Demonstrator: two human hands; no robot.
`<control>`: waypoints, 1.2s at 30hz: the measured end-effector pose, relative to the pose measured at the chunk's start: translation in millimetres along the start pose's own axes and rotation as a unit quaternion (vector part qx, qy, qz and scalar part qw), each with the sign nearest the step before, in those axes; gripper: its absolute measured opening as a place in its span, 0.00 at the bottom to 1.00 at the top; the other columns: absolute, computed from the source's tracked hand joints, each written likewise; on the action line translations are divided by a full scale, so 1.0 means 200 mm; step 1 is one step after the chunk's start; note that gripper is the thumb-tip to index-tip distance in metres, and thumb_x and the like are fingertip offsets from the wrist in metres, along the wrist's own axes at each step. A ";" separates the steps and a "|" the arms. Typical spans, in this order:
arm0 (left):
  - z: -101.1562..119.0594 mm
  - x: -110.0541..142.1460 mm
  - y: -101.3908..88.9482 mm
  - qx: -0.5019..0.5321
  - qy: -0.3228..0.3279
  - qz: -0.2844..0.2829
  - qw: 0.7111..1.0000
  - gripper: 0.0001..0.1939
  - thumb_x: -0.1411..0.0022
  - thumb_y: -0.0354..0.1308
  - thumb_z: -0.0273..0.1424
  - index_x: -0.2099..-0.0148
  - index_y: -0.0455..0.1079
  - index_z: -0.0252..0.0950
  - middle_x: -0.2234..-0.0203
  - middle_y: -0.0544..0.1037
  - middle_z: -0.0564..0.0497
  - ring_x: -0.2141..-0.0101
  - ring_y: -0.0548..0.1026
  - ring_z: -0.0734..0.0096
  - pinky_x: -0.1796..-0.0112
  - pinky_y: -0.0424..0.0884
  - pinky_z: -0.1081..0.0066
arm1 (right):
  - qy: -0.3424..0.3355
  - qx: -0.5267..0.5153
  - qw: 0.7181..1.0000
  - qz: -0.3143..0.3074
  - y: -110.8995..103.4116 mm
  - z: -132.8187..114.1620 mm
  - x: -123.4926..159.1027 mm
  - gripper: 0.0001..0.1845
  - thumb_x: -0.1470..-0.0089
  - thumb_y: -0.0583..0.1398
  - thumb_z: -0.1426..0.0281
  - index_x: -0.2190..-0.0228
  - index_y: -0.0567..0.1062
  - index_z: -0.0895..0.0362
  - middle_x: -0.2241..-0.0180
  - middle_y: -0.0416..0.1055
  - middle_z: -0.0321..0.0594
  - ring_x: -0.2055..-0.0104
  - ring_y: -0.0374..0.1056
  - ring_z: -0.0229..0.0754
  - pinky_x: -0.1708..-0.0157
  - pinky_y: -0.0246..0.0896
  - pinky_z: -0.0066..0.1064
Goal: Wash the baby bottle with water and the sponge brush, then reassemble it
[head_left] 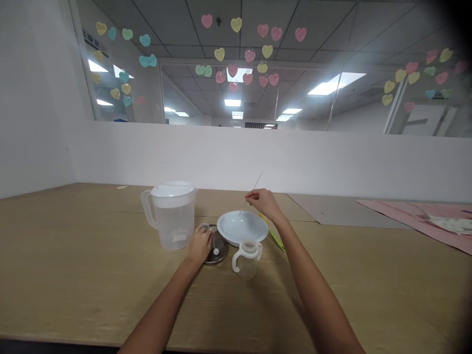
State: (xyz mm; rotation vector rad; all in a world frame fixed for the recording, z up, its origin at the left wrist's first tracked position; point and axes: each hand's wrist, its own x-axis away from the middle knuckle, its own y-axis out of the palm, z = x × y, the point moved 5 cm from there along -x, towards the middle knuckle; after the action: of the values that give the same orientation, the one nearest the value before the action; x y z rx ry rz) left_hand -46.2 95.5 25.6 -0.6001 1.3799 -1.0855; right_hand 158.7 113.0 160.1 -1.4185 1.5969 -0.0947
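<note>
Mid-frame, your right hand (pixel 261 200) pinches a thin rod (pixel 257 180) over the bowl (pixel 241 227), the cup (pixel 248 268) stands lidless, and I cannot tell whether your left hand (pixel 199 246) grips anything.

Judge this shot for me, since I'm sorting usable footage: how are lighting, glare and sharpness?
Head view: ceiling lights glare white beyond the glass; soft shadows fall on the table. Head view: dark blur fills the upper right corner; the thin rod looks faint, and writing on the heart notes is too small to read.
</note>
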 end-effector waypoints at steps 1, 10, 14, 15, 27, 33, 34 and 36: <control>0.02 0.00 0.00 -0.008 0.020 -0.005 1.000 0.15 0.40 0.42 0.29 0.64 0.70 0.36 0.66 0.73 0.45 0.60 0.66 0.62 0.60 0.60 0.64 | -0.003 -0.001 1.000 0.001 0.00 0.00 0.00 0.06 0.56 0.57 0.75 0.74 0.75 0.59 0.78 0.72 0.38 0.74 0.69 0.37 0.71 0.62 0.26; 0.07 0.03 0.01 -0.024 0.103 -0.006 0.994 0.17 0.40 0.43 0.34 0.69 0.72 0.38 0.64 0.74 0.46 0.59 0.64 0.57 0.55 0.51 0.53 | -0.030 -0.042 0.997 0.057 -0.02 -0.01 0.00 0.07 0.56 0.56 0.73 0.75 0.75 0.59 0.77 0.73 0.38 0.75 0.69 0.37 0.72 0.64 0.26; 0.08 0.03 0.00 -0.026 0.107 -0.001 0.994 0.17 0.40 0.42 0.33 0.70 0.72 0.37 0.67 0.74 0.45 0.60 0.65 0.58 0.54 0.49 0.53 | -0.029 -0.066 0.992 0.107 -0.04 -0.01 0.00 0.08 0.54 0.56 0.71 0.73 0.75 0.58 0.76 0.73 0.38 0.76 0.69 0.37 0.73 0.64 0.27; 0.08 0.03 0.00 -0.025 0.104 -0.002 0.994 0.17 0.41 0.42 0.33 0.71 0.72 0.36 0.67 0.75 0.45 0.60 0.66 0.58 0.53 0.49 0.53 | -0.028 -0.067 0.991 0.112 -0.05 -0.01 0.00 0.08 0.54 0.56 0.70 0.73 0.75 0.58 0.76 0.73 0.38 0.77 0.69 0.37 0.73 0.65 0.27; 0.07 0.03 -0.01 -0.018 0.063 -0.012 0.998 0.15 0.43 0.44 0.31 0.72 0.71 0.37 0.70 0.75 0.45 0.59 0.68 0.59 0.49 0.43 0.49 | -0.031 -0.053 0.988 0.141 -0.08 -0.02 0.01 0.08 0.54 0.55 0.69 0.73 0.75 0.56 0.74 0.73 0.37 0.76 0.70 0.37 0.72 0.65 0.27; 0.05 0.03 -0.11 0.047 -0.021 0.085 0.995 0.11 0.45 0.47 0.28 0.67 0.71 0.38 0.69 0.76 0.47 0.62 0.69 0.59 0.54 0.54 0.52 | -0.031 -0.042 0.986 0.161 -0.11 -0.02 0.02 0.10 0.53 0.55 0.67 0.71 0.75 0.56 0.71 0.74 0.38 0.74 0.70 0.37 0.71 0.64 0.27; 0.02 0.03 -0.13 0.080 -0.049 0.107 0.990 0.12 0.44 0.46 0.30 0.62 0.70 0.38 0.69 0.76 0.47 0.64 0.70 0.61 0.56 0.58 0.55 | -0.032 -0.042 0.985 0.162 -0.11 -0.03 0.02 0.10 0.52 0.55 0.67 0.71 0.75 0.56 0.71 0.74 0.38 0.74 0.70 0.37 0.71 0.64 0.27; -0.02 0.03 -0.15 0.177 -0.099 0.149 0.968 0.16 0.43 0.45 0.32 0.54 0.66 0.36 0.68 0.76 0.47 0.69 0.72 0.65 0.62 0.64 0.62 | -0.034 -0.042 0.985 0.165 -0.12 -0.03 0.02 0.10 0.52 0.55 0.67 0.70 0.75 0.56 0.70 0.74 0.38 0.73 0.70 0.38 0.71 0.64 0.27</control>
State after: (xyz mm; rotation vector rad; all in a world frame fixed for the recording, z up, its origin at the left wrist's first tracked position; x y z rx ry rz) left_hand -59.2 78.7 47.5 -0.2214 1.0298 -0.9674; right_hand 173.2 99.5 175.8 -1.1886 1.7735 0.2158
